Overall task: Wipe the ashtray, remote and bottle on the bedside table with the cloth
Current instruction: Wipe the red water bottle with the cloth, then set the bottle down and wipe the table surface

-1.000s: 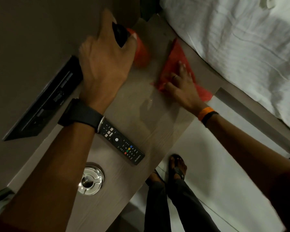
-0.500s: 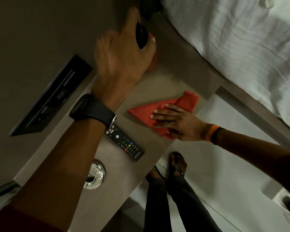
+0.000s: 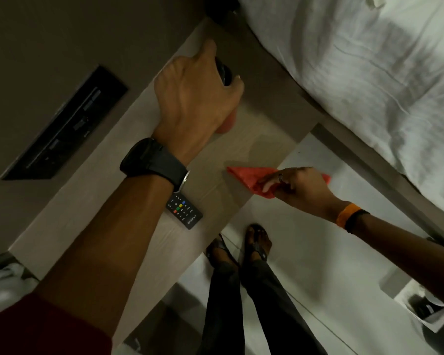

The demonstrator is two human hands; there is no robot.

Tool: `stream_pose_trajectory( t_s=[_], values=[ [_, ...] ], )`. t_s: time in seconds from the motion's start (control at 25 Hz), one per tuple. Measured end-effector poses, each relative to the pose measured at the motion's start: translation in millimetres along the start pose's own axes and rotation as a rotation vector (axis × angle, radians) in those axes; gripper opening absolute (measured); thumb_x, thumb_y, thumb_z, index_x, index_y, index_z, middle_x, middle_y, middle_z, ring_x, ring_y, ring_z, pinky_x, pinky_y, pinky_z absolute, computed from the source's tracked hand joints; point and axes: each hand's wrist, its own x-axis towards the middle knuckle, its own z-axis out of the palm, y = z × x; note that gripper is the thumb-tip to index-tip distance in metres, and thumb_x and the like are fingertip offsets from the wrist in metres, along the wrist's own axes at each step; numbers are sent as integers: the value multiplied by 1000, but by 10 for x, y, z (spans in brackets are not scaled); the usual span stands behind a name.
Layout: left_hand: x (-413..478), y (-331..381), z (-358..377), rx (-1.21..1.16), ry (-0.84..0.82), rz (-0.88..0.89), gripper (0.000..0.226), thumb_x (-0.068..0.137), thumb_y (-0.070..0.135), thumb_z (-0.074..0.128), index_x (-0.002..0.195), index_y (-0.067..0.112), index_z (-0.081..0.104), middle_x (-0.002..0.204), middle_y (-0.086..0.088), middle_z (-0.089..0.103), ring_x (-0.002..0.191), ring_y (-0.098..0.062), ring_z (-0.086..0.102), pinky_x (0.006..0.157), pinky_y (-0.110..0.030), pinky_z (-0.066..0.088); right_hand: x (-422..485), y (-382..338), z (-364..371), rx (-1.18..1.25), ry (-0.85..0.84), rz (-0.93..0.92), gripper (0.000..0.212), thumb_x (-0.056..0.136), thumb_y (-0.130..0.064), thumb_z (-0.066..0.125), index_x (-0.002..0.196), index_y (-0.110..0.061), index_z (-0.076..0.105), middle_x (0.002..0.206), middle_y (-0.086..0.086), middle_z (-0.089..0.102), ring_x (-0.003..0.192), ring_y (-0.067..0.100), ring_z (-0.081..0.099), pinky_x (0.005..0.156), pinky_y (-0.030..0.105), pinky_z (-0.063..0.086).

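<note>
My left hand [image 3: 195, 98] grips the dark top of the bottle [image 3: 223, 74] and holds it above the back of the wooden bedside table [image 3: 262, 129]; a blurred reddish part of the bottle shows below my palm. My right hand [image 3: 300, 188] pinches the red cloth [image 3: 246, 175] at the table's front edge, with part of the cloth hanging past the edge. The black remote [image 3: 186, 212] lies on the table, half hidden under my left forearm. The ashtray is hidden behind that forearm.
A black switch panel [image 3: 62, 126] is set in the wall to the left. A bed with white sheets [image 3: 356, 73] borders the table on the right. My feet [image 3: 241, 247] stand on the white floor by the table. A small bin [image 3: 426, 308] sits at lower right.
My right hand has dragged the cloth from the table's back to its front edge and now pinches it. My left hand kept the bottle lifted. The ashtray has gone out of sight behind my forearm.
</note>
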Motion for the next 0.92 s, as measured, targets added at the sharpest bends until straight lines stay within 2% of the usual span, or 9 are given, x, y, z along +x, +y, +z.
stream_pose_trajectory(
  t_s=[0.12,0.2,0.32,0.4,0.48,0.56,0.64,0.76,0.92],
  values=[
    [-35,42,-47,-43,-15,-64,54,95,62,45,108,11,58,88,-4,61,81,-19,56,70,-29,35,-159,-90,-84,556,-40,343,32,91,-2,65,96,-32,76,87,-8,79,71,14,76,62,19,61],
    [-131,-54,-101,-88,61,-128,57,97,65,39,111,13,60,80,2,55,69,-13,50,64,-26,36,-258,-156,-108,918,-1,482,38,89,8,58,94,-25,76,95,-3,79,80,19,76,65,22,62],
    [-497,-364,-112,-187,151,-326,48,98,60,38,115,19,57,77,2,62,61,-13,56,52,-23,43,-370,-321,-91,1320,-20,600,32,84,-4,52,101,-22,71,98,3,76,81,23,73,66,30,63],
    [-879,-543,50,-358,-51,-430,31,98,47,48,115,23,53,86,-6,71,73,-25,69,65,-38,60,-400,-487,-22,1552,13,617,28,82,-15,48,95,-21,72,95,3,74,77,21,71,70,32,61],
    [-1362,-599,227,-639,-368,-527,26,97,39,58,120,31,51,102,-6,70,85,-24,71,71,-43,62,-382,-712,93,1681,57,629,29,85,-35,54,98,-17,72,104,4,72,87,23,71,80,35,59],
    [-1800,-588,286,-1071,-563,-647,36,94,42,64,125,45,47,114,2,68,93,-17,72,68,-37,62,-324,-1029,208,1746,5,590,54,91,-54,48,127,-16,66,130,10,68,112,31,68,93,42,57],
    [-2162,-678,270,-1333,-477,-657,49,90,36,70,130,50,45,127,5,64,106,-13,71,74,-30,63,-247,-1436,361,1727,-88,457,53,99,-44,37,138,-15,57,137,12,64,121,31,65,94,41,58],
    [-2610,-1012,57,-1300,-180,-562,63,91,20,72,140,43,42,145,6,50,128,-10,56,97,-37,59,-128,-2076,579,1564,-232,352,45,100,-25,44,140,-9,53,140,16,62,127,33,61,99,41,56],
    [-3394,-1758,-605,-1229,34,-561,67,92,9,70,147,32,41,147,5,47,131,-12,54,104,-45,54,18,-3082,969,1116,-280,343,47,90,-10,61,137,-12,57,133,9,68,124,28,64,99,40,54]
  ],
)
